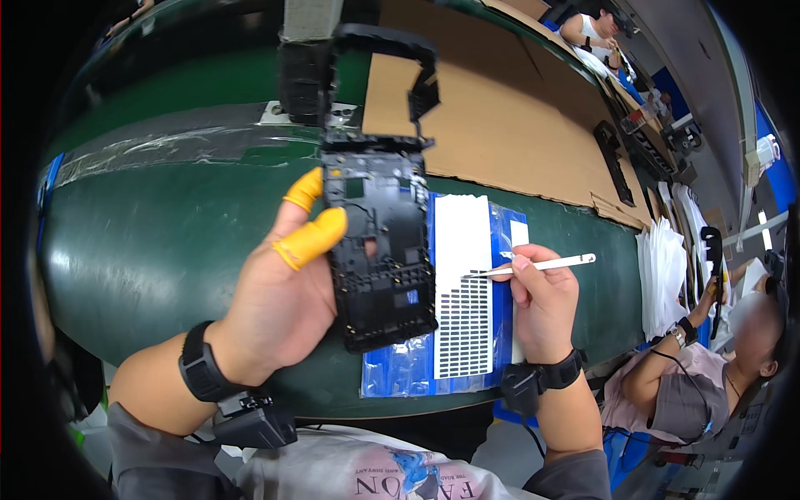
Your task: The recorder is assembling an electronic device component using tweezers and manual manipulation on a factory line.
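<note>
Black frame [386,229] extends right from the left hand [279,300], seemingly edge-pinched.

Housing [383,229] at picture centre is black, finger cots [314,239] left of it plain yellow. White sheet [463,321] carries rows of small black rectangles; tabletop [150,250], left, dark green.

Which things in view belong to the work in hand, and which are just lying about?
In use:
- black frame, in the left hand
- white tool, in the right hand
- sticker sheet, at the tool's tip

Apparently lying about:
- cardboard
- papers
</note>
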`<move>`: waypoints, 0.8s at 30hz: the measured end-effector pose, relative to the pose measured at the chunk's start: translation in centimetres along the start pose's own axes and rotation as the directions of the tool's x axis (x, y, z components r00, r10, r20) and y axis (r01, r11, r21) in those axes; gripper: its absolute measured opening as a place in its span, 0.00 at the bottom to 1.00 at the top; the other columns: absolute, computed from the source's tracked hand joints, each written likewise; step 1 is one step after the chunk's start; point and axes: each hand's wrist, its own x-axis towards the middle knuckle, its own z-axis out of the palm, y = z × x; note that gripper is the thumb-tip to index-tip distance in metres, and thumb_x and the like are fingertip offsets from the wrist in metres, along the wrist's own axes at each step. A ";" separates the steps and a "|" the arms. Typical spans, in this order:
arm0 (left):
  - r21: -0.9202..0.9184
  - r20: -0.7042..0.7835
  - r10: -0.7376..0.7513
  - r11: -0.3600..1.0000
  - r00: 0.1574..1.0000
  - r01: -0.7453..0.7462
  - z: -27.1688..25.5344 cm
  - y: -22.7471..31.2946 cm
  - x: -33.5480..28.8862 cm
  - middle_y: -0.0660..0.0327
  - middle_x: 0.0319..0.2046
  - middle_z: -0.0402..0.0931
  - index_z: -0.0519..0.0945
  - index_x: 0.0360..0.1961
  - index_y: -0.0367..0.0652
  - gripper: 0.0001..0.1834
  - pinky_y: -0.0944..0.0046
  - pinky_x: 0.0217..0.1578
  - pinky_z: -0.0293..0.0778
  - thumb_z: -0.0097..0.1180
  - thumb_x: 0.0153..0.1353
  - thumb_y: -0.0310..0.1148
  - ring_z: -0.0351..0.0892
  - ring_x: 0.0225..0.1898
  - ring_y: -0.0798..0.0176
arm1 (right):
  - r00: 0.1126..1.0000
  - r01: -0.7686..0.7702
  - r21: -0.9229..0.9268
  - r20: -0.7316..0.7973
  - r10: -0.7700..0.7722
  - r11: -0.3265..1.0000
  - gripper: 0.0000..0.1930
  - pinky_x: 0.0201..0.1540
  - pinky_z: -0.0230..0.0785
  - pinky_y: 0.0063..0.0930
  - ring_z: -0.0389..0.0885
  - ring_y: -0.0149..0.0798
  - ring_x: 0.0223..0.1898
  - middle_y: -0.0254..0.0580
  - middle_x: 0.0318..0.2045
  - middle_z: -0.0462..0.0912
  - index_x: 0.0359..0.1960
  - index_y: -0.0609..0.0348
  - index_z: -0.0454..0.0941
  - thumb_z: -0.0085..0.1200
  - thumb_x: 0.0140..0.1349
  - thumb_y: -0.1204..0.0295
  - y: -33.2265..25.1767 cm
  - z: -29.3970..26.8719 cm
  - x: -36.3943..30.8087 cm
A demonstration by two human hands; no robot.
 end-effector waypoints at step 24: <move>-0.096 0.046 -0.128 0.987 0.991 0.132 0.6 -0.6 -1.3 0.58 0.48 0.62 0.51 0.54 0.52 0.23 0.59 0.47 0.64 0.39 0.57 0.31 0.66 0.48 0.60 | 0.961 0.211 0.175 0.144 -0.237 0.962 0.11 0.20 0.57 0.11 0.68 0.22 0.20 0.45 0.25 0.77 0.37 0.67 0.70 0.50 0.52 0.77 -1.5 7.6 -3.7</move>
